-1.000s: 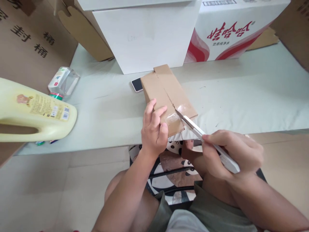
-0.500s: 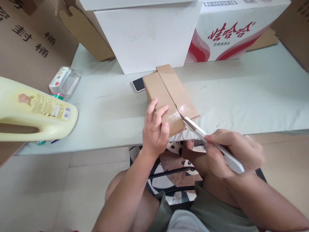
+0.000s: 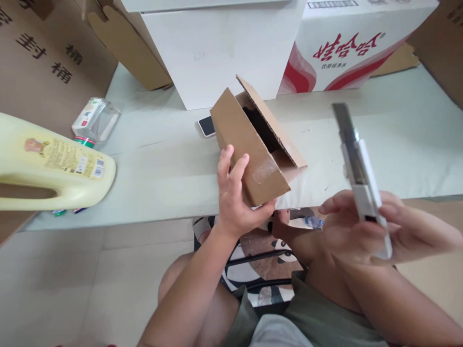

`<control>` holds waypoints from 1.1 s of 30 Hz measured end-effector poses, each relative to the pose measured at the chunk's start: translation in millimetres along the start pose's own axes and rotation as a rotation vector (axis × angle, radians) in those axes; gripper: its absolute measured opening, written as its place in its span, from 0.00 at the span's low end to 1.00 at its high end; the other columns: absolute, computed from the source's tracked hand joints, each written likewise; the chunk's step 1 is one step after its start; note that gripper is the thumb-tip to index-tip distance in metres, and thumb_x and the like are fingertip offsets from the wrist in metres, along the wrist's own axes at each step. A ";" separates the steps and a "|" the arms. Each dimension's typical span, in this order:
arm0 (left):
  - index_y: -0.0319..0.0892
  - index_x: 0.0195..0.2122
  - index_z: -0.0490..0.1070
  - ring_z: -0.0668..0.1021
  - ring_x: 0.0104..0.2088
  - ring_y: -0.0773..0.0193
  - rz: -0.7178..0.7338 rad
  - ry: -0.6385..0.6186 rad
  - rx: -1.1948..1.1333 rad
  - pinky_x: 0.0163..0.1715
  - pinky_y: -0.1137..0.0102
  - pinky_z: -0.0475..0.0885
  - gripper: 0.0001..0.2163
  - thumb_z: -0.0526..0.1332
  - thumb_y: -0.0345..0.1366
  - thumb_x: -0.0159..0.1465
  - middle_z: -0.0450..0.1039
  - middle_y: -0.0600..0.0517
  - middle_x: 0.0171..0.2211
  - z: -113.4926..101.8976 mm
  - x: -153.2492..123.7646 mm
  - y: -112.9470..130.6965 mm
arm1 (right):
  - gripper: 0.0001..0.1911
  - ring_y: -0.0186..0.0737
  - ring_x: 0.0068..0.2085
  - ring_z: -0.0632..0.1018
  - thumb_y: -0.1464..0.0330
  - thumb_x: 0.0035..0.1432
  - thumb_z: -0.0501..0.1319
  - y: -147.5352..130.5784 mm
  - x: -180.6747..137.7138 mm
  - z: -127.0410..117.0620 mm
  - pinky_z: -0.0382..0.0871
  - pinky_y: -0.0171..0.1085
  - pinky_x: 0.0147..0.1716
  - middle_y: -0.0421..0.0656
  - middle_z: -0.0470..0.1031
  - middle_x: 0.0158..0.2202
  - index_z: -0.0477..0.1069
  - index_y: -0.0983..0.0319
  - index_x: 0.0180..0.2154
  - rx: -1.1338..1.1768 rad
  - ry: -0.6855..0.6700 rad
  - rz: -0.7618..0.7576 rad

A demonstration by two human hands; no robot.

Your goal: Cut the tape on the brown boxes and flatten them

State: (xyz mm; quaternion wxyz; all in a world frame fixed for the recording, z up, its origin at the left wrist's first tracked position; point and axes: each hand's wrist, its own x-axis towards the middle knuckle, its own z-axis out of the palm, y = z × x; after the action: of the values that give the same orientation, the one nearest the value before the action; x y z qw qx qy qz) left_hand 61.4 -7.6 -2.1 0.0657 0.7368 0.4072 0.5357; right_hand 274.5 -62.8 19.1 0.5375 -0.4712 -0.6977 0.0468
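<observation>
One box point(image 3: 249, 144) and one knife point(image 3: 358, 168) are being held.
The box is being gripped by the left hand point(image 3: 235, 193); at 3 o'clock, the knife is being clasped upright by the right hand point(image 3: 365, 231).

Two hands are seen: the left hand point(image 3: 237, 200) and the right hand point(image 3: 365, 226). One small brown box point(image 3: 253, 144) and one utility knife point(image 3: 358, 173) are counted. On the worktop point(image 3: 379, 144), one phone point(image 3: 206, 126), one yellow jug point(image 3: 54, 166), one clear bottle point(image 3: 94, 120) and two large printed cartons point(image 3: 224, 48) point(image 3: 347, 48) are counted.

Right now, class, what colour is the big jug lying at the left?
Pale yellow jug, seen in the head view.
</observation>
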 end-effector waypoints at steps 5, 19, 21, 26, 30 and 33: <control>0.48 0.68 0.54 0.64 0.70 0.42 -0.066 0.014 -0.018 0.69 0.45 0.61 0.31 0.55 0.55 0.69 0.57 0.37 0.68 -1.4 -0.1 -4.4 | 0.11 0.45 0.39 0.84 0.64 0.67 0.59 43.1 22.5 22.8 0.78 0.43 0.35 0.45 0.81 0.39 0.73 0.55 0.49 -0.180 0.121 0.053; 0.50 0.59 0.66 0.78 0.58 0.54 -0.559 0.242 -0.269 0.56 0.58 0.76 0.19 0.53 0.52 0.72 0.74 0.46 0.57 -23.8 6.4 -30.3 | 0.23 0.70 0.66 0.67 0.57 0.60 0.60 67.4 23.1 48.5 0.60 0.72 0.59 0.56 0.67 0.66 0.78 0.55 0.54 -0.601 -0.481 0.567; 0.53 0.60 0.62 0.79 0.57 0.53 -0.755 0.229 -0.377 0.50 0.57 0.80 0.18 0.53 0.49 0.71 0.73 0.46 0.59 -26.0 7.3 -37.0 | 0.19 0.68 0.66 0.67 0.60 0.60 0.60 62.9 24.7 51.7 0.61 0.70 0.61 0.55 0.70 0.64 0.80 0.57 0.48 -0.458 -0.490 0.471; 0.56 0.64 0.56 0.84 0.45 0.54 -1.081 0.117 -0.482 0.31 0.63 0.82 0.27 0.58 0.37 0.64 0.72 0.44 0.59 -29.9 5.9 -51.7 | 0.23 0.57 0.60 0.75 0.67 0.56 0.58 55.4 30.2 55.5 0.70 0.56 0.61 0.52 0.76 0.58 0.73 0.61 0.54 -0.022 -0.478 0.274; 0.54 0.66 0.56 0.83 0.48 0.54 -0.864 0.093 -0.251 0.38 0.62 0.83 0.35 0.65 0.32 0.59 0.71 0.42 0.60 -30.0 2.1 -58.7 | 0.27 0.57 0.61 0.75 0.66 0.55 0.60 60.8 23.1 55.7 0.73 0.55 0.59 0.55 0.74 0.59 0.64 0.61 0.57 0.137 -0.452 0.344; 0.48 0.57 0.68 0.79 0.57 0.50 -0.813 0.111 -0.152 0.51 0.59 0.81 0.23 0.67 0.35 0.59 0.73 0.42 0.59 -29.4 2.2 -60.9 | 0.27 0.52 0.62 0.75 0.61 0.59 0.62 66.8 15.9 56.8 0.72 0.55 0.60 0.54 0.72 0.60 0.60 0.58 0.58 0.260 -0.440 0.430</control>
State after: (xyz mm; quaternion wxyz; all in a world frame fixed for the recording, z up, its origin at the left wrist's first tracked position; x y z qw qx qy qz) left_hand 4.5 24.1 -20.7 0.3043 0.4790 0.6271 0.5336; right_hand 270.3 10.4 -31.6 0.4075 -0.5136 -0.6700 0.3483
